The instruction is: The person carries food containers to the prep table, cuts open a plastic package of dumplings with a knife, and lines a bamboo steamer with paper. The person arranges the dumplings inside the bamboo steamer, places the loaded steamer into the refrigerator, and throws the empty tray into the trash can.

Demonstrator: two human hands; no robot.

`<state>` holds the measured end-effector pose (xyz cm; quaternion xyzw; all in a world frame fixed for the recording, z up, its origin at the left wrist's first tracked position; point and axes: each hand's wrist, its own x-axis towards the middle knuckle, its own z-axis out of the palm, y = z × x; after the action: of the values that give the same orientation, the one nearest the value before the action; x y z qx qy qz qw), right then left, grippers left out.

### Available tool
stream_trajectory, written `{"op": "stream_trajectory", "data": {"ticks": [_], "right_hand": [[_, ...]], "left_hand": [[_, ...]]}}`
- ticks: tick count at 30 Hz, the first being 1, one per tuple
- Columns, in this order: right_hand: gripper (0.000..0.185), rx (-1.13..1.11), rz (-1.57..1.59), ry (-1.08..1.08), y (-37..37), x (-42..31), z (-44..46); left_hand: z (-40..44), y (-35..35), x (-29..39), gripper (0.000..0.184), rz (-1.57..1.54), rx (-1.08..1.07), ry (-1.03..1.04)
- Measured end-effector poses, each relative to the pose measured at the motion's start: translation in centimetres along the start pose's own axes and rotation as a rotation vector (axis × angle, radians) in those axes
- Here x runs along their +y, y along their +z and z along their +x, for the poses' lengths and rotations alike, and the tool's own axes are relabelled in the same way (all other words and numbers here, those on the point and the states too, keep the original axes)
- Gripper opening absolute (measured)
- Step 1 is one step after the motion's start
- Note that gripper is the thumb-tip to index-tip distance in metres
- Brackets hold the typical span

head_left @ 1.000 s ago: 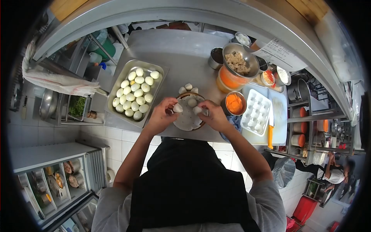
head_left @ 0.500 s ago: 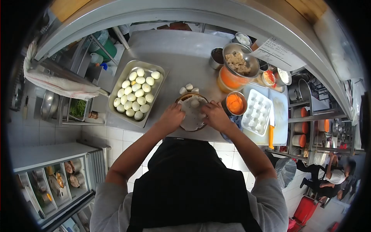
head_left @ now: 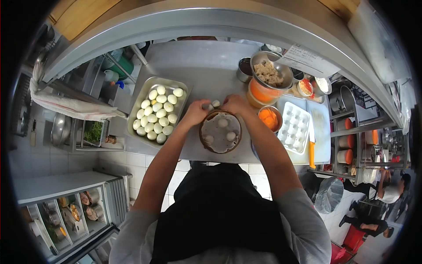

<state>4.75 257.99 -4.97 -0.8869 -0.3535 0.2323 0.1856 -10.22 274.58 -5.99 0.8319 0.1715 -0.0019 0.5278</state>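
A round bamboo steamer [head_left: 201,133] stands near the table's front edge, lined with perforated white paper [head_left: 216,127]. Several small white dumplings [head_left: 223,122] lie spaced out on the paper. Just behind the rim are more white dumplings [head_left: 214,105], partly hidden by my fingers. My left hand [head_left: 196,111] reaches in from the left, its fingers closed at the edge of these dumplings. From the other side my right hand [head_left: 234,105] comes in with bent fingers, also closed at the dumplings. The fingertips of both hands are small and partly covered.
A steel tray [head_left: 145,90] of peeled eggs stands left. To the right are a bowl of pale filling [head_left: 269,73], a pot of orange filling [head_left: 269,119], a white moulded tray [head_left: 293,127] and an orange-handled knife [head_left: 312,149]. Overhead runs a metal shelf [head_left: 211,18]; other people are far right.
Both hands have left the sides of the steamer and moved away from me to the dumplings behind it. More dumplings inside the steamer are now visible. The view has shifted slightly.
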Motion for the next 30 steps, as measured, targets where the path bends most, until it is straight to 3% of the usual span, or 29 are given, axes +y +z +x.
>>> {"op": "stream_trajectory", "data": {"ticks": [2,4,5,7,10,12,14,15,16,17,19,22,24,25,27,28,30], "right_hand": [[0.056,-0.122,0.055,0.086,-0.4,0.2,-0.1],[0.047,0.084,-0.04,0.051,-0.7,0.6,-1.4],[0.047,0.079,-0.042,0.057,-1.0,0.9,-2.2],[0.039,0.118,0.748,0.012,-2.0,2.1,-4.0],[0.037,-0.061,0.914,-0.121,-3.4,0.9,-9.8],[0.041,-0.03,0.462,-0.268,-2.4,-1.0,-13.2],[0.039,0.033,0.313,-0.326,-0.4,-2.8,-15.4],[0.038,0.099,0.166,-0.381,0.4,-3.6,-16.1],[0.038,0.099,0.168,-0.381,1.1,-4.0,-16.5],[0.038,0.093,0.099,-0.367,1.8,-4.3,-16.8],[0.037,0.088,0.03,-0.352,2.7,-3.9,-16.7],[0.031,0.109,-0.042,-0.539,3.2,-2.9,-16.4],[0.024,-0.014,0.039,-0.552,2.2,-2.8,-16.1],[0.024,-0.013,0.037,-0.551,1.3,-3.1,-16.0],[0.023,0.034,0.228,-0.43,-0.5,-3.5,-15.9],[0.023,0.032,0.223,-0.434,-0.7,-3.2,-15.4],[0.025,0.197,0.187,-0.302,-0.8,-2.4,-14.5]], "left_hand": [[1.6,0.1,-1.0,0.043,-0.026,-0.037,0.009],[2.4,0.5,-1.4,0.046,-0.055,-0.087,0.013],[2.6,0.5,-1.7,0.044,0.055,-0.058,0.078],[2.2,0.3,-1.4,0.039,0.226,-0.029,0.108],[2.0,0.2,-1.8,0.038,0.15,-0.045,0.122],[1.3,-0.4,-0.7,0.038,0.192,-0.022,0.086],[0.7,-0.6,-0.6,0.039,0.241,-0.007,0.05],[0.4,-0.6,-1.2,0.037,0.027,0.1,0.073],[-0.1,-0.7,-1.1,0.037,-0.186,0.207,0.097],[-0.8,-0.8,-1.0,0.037,-0.183,0.206,0.096],[-3.8,-1.5,1.3,0.032,-0.552,0.15,0.142],[-7.6,-1.3,2.7,0.03,-0.553,0.052,0.102],[-8.9,-0.5,3.0,0.029,-0.488,0.023,0.167],[-9.6,-0.2,4.3,0.028,-0.29,0.037,0.256],[-10.0,0.8,4.9,0.03,0.057,0.082,0.4],[-9.9,1.1,4.6,0.03,0.056,0.088,0.401],[-9.8,1.8,4.0,0.027,0.422,0.108,0.602]]}}
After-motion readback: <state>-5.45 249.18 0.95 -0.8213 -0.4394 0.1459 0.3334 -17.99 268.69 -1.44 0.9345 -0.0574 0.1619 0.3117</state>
